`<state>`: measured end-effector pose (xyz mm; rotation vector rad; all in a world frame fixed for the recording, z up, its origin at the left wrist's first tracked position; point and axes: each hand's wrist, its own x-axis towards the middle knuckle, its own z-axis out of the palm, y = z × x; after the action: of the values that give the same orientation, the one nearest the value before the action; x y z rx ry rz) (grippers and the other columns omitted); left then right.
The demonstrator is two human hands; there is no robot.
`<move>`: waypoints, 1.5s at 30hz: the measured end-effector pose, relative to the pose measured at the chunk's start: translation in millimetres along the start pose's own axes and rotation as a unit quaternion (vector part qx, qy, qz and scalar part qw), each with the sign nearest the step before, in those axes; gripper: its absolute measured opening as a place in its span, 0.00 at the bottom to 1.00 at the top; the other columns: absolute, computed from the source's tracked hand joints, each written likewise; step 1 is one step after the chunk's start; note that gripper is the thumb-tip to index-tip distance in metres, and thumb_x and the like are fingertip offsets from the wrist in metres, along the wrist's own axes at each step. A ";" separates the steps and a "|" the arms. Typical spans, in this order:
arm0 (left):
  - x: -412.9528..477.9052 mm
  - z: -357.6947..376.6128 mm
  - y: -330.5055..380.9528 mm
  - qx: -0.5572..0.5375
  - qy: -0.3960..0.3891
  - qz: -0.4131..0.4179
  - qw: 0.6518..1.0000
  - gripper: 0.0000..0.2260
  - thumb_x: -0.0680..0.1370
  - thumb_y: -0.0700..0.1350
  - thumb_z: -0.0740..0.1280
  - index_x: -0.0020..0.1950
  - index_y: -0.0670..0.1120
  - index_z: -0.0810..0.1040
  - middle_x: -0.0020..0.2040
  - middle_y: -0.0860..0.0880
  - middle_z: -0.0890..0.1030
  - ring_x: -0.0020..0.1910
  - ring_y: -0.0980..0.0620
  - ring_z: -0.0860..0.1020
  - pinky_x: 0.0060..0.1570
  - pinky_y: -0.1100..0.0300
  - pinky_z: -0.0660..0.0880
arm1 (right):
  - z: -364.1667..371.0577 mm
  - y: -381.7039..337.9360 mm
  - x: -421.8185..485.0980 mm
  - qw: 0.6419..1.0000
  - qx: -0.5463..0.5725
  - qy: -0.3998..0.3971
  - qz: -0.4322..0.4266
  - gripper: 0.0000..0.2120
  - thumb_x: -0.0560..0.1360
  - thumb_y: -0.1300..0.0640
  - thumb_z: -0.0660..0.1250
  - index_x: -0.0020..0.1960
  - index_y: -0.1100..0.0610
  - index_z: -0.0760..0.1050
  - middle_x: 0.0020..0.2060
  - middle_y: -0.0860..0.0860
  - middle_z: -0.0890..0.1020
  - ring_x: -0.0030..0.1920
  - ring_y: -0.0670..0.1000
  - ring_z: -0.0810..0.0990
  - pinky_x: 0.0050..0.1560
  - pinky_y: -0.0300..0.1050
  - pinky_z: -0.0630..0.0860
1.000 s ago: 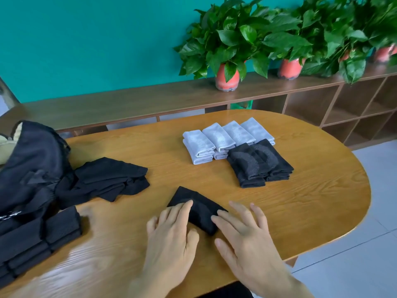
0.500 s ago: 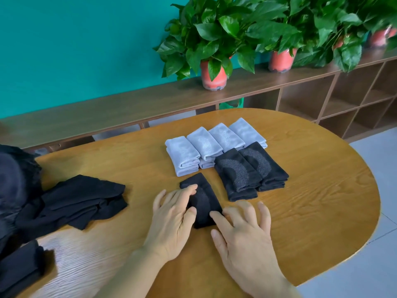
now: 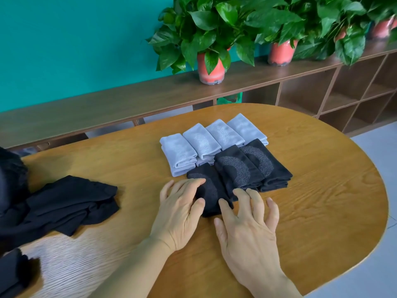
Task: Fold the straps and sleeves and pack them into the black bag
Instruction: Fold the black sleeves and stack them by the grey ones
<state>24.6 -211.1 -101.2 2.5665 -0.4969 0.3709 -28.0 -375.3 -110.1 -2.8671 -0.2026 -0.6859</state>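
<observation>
Flat left hand and right hand press 1 folded black knit sleeve beside folded rows; black cloth heap at 9 o'clock waits.

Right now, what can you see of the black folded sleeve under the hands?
The black folded sleeve is a flat oblong packet of knit-looking fabric with a grey speckled patch on top. It lies on the wooden table, its right edge against a neighbouring black sleeve. The left hand rests fingers on it; the right hand touches its near end.
</observation>
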 end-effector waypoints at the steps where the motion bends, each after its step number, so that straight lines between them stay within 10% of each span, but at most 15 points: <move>1: 0.0 0.1 -0.1 0.001 0.003 0.001 1.000 0.21 0.78 0.53 0.48 0.68 0.55 0.69 0.61 0.60 0.74 0.66 0.63 0.66 0.73 0.54 0.50 | -0.4 -0.1 -0.3 1.000 -0.001 -0.001 0.003 0.20 0.77 0.47 0.55 0.57 0.55 0.81 0.60 0.58 0.75 0.65 0.60 0.69 0.65 0.64 0.57; 26: -93.4 -146.5 -90.1 0.086 0.124 -0.177 0.973 0.25 0.77 0.59 0.46 0.66 0.54 0.74 0.65 0.59 0.73 0.67 0.59 0.65 0.64 0.62 0.50 | 13.6 -123.0 61.0 0.982 0.077 0.020 -0.173 0.20 0.77 0.47 0.55 0.55 0.53 0.82 0.52 0.53 0.79 0.57 0.58 0.71 0.55 0.55 0.63; 38: -88.6 -194.5 -175.7 0.174 0.033 -0.368 0.913 0.17 0.83 0.48 0.55 0.72 0.53 0.66 0.70 0.53 0.70 0.66 0.51 0.70 0.67 0.53 0.57 | 50.0 -266.7 154.4 0.944 0.110 -0.284 -0.129 0.20 0.82 0.42 0.50 0.59 0.53 0.74 0.49 0.49 0.78 0.64 0.54 0.61 0.61 0.52 0.58; 45: -76.6 -191.6 -190.8 0.174 -0.009 -0.377 0.910 0.18 0.84 0.47 0.52 0.74 0.52 0.61 0.69 0.53 0.69 0.62 0.53 0.72 0.68 0.55 0.55 | 71.1 -300.3 170.5 0.929 0.192 -0.316 -0.035 0.17 0.81 0.47 0.56 0.67 0.51 0.71 0.51 0.51 0.79 0.66 0.53 0.62 0.62 0.53 0.57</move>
<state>2.5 63.6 -46.5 2.8474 0.6175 0.1568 101.0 -52.9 -49.5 -2.5968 -0.4680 0.2741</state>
